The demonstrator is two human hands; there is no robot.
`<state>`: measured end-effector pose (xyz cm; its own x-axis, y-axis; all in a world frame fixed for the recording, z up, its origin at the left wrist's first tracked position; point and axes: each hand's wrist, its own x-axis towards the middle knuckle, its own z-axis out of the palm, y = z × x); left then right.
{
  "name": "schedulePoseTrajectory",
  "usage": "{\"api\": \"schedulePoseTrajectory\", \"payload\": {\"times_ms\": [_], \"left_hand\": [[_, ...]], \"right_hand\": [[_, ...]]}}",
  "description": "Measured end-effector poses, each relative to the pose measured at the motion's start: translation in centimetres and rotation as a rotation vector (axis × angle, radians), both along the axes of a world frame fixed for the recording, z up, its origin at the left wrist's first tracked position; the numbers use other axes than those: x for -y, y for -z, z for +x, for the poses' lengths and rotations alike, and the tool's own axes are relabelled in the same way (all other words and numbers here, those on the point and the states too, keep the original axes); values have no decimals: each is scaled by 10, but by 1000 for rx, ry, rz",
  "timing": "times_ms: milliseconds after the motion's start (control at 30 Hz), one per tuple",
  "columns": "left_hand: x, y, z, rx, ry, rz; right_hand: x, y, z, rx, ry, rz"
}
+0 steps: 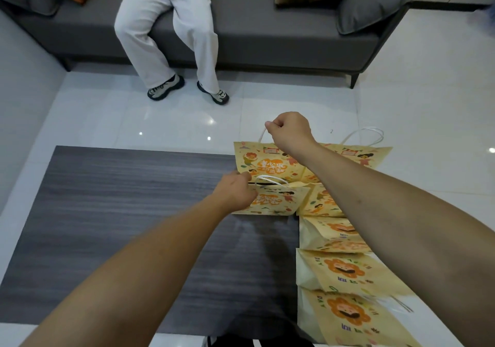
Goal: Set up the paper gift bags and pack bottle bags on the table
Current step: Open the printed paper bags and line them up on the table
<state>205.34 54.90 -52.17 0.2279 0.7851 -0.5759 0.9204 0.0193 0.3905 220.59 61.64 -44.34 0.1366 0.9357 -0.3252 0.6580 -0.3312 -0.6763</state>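
- Head view gives us the grey sofa [267, 38] as the biggest thing, soft and matte, with grey, brown and orange cushions; a seated person in white trousers [166, 27] and grey shoes is on it.
- Nearer us than the sofa, we see glossy white floor tiles [107, 116], then the table [120, 226], a flat rectangle of dark streaked wood grain.
- Along the table's right side lies a row of flat paper gift bags [345, 269], pale yellow with orange flower faces; their writing is too blurred for us to read.
- At the table's far right corner, towards the sofa, one large bag [257, 164] stands with orange characters and cartoon children, and a smaller bag [278, 199] stands open just before it.
- Our right hand [290, 132] pinches the large bag's white twisted cord handle.
- Our left hand [237, 192] grips the smaller bag's left rim.
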Motion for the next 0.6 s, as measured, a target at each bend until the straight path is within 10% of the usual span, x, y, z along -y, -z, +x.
{"api": "schedulePoseTrajectory", "payload": {"times_ms": [500, 600], "left_hand": [[11, 6, -2, -20, 5, -18], [15, 8, 0, -21, -18, -38]], "right_hand": [[21, 12, 19, 81, 145, 145], [39, 13, 16, -57, -89, -148]]}}
